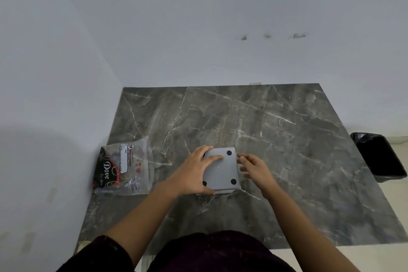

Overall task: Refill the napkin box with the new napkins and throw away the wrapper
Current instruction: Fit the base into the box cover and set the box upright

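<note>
The grey napkin box (223, 169) lies upside down on the dark marble table (287, 139), its flat bottom with black rubber feet facing up. My left hand (196, 170) rests flat on that bottom, fingers over its left part and thumb at the near edge. Beside the box's right edge hovers my right hand (254, 168), fingers apart and fingertips at the upper right corner. A flattened clear plastic wrapper (125, 168) with black and red print lies at the table's left edge, against the wall.
A black-lined waste bin (379, 157) stands on the floor past the table's right edge. White walls close off the table at the back and left. My dark clothing shows at the near table edge.
</note>
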